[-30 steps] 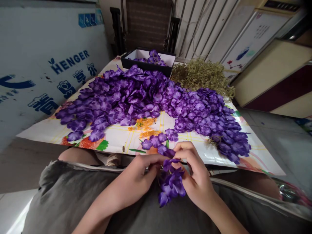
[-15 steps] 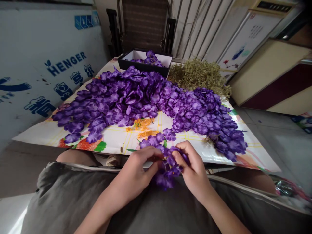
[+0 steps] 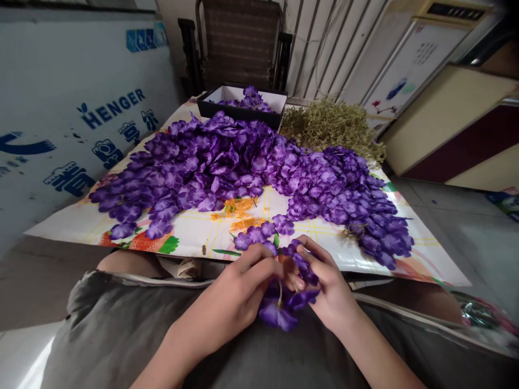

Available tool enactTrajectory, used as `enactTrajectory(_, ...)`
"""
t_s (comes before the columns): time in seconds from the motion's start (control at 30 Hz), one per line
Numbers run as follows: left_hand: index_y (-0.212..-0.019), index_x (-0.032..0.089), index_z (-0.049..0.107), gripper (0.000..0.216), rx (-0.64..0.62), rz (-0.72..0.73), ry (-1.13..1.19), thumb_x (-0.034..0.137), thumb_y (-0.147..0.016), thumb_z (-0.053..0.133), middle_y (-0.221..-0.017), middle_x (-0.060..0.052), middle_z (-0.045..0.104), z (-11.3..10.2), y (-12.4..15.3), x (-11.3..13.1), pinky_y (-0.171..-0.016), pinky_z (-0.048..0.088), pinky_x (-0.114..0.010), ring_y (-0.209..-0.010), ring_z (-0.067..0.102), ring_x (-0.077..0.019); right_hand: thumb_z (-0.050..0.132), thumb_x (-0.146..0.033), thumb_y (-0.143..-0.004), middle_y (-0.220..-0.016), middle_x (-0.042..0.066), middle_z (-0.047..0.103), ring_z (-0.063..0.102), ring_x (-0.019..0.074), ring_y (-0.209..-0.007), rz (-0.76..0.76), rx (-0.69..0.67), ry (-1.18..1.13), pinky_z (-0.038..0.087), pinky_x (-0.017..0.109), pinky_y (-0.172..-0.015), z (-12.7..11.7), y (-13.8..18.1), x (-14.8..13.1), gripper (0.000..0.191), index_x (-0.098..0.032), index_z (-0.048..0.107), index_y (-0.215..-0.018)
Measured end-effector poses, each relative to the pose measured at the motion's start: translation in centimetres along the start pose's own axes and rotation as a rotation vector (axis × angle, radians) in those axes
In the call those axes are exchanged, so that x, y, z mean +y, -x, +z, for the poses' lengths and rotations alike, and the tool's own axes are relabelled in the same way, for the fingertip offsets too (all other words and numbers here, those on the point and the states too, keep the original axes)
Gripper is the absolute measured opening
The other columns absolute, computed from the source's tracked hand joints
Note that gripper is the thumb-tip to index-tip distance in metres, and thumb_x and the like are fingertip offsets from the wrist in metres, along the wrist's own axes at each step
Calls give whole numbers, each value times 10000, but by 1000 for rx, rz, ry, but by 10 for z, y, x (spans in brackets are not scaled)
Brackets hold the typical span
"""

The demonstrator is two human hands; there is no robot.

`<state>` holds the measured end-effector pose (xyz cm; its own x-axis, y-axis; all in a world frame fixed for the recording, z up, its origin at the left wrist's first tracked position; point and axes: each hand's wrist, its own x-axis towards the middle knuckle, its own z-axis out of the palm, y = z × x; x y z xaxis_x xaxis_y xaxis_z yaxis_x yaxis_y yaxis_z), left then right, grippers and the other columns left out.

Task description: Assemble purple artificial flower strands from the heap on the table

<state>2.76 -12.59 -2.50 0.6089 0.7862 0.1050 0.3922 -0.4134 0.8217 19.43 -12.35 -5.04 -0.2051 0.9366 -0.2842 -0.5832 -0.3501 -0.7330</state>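
Observation:
Over the near table edge, both hands are at a sprig of purple artificial flowers that hangs above my lap. My left hand has its fingers bent and pressed together at the sprig's stem; its fingertips are partly hidden. My right hand is closed around the sprig's blossoms from the other side, petals showing between thumb and fingers. Just beyond the hands, several loose purple blossoms lie on the tablecloth. Behind them sit small orange flower bits. A wide heap of purple flowers curves across the table.
A black box with a white inside holds more purple flowers at the back. Beside it lies a pile of dry greenish stems. A chair stands behind the table, a white freezer at left, a grey cushion on my lap.
The sprig has turned between my hands, so a blossom on a stem now hangs lower. My left fingers have moved right and closer to my right hand.

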Motion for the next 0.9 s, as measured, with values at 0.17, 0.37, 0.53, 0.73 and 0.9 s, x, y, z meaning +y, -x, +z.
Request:
enactTrajectory(0.17, -918, 206, 467, 258, 45, 33, 167, -11, -896, 329, -965, -47, 535, -2, 1, 0, -821, 419, -264, -920, 516, -158, 717, -377, -723, -517, -60, 496, 428, 89, -435, -66, -8, 50, 332, 217, -454, 0, 1, -1, 277, -215, 492, -707)
enactTrajectory(0.37, -847, 204, 445, 165, 133, -16, 363, 78, -935, 385, -1002, -41, 492, -2, -2, -3, -809, 426, -254, -936, 501, -148, 689, -374, -778, -660, -41, 491, 466, 113, -575, -179, -106, 67, 385, 235, -534, -6, 2, 1, 233, -231, 510, -733)
enactTrajectory(0.53, -877, 221, 436, 103, 150, -93, 482, 145, -947, 428, -958, -18, 475, 1, 1, -6, -719, 449, -219, -844, 494, -125, 695, -355, -780, -728, -17, 536, 498, 145, -683, -227, -131, 117, 391, 260, -598, -8, 3, -2, 203, -232, 540, -734)
enactTrajectory(0.73, -998, 210, 487, 166, -10, -63, 313, 76, -903, 454, -1010, -37, 509, -2, -2, -6, -840, 443, -264, -944, 513, -153, 722, -401, -753, -705, -25, 532, 461, 120, -601, -243, 65, 318, 373, 238, -555, -11, 2, 3, 216, -237, 583, -756)
enactTrajectory(0.9, -914, 184, 506, 114, 25, -71, 274, 88, -909, 446, -941, -32, 535, -3, -5, -7, -812, 416, -256, -902, 513, -150, 778, -388, -690, -643, -52, 521, 427, 71, -489, -129, 88, 110, 330, 174, -434, -8, 0, 4, 233, -244, 598, -722)
